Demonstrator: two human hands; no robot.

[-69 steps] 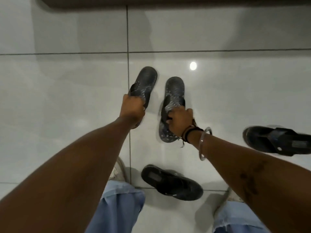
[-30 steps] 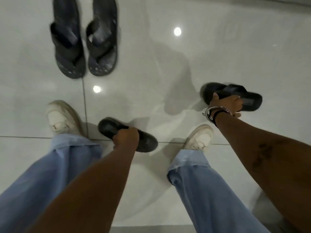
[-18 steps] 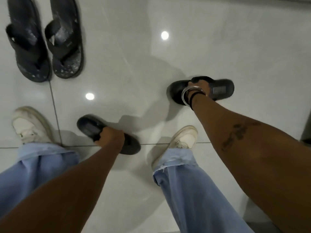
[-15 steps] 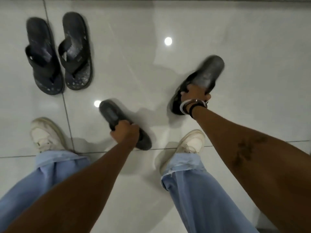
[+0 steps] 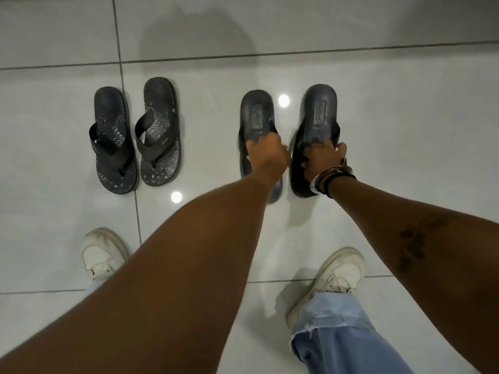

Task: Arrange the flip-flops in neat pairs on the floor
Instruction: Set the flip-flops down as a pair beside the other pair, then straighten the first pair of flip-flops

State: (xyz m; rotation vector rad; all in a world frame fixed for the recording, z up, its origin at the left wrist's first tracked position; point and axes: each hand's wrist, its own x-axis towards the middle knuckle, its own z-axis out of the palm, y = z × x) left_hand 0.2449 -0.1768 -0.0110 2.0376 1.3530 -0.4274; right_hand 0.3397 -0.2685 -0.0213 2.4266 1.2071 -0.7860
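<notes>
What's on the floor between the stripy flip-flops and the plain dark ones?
Nothing: the head view shows only bare shiny tile between the patterned pair and the plain pair.

One head-worn camera looks steeply down, close above the tiled floor (image 5: pixel 405 130).

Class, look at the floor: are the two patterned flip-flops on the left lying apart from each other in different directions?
No: the patterned flip-flops lie side by side, pointing the same way, while the hands grip the plain pair to their right.
</notes>
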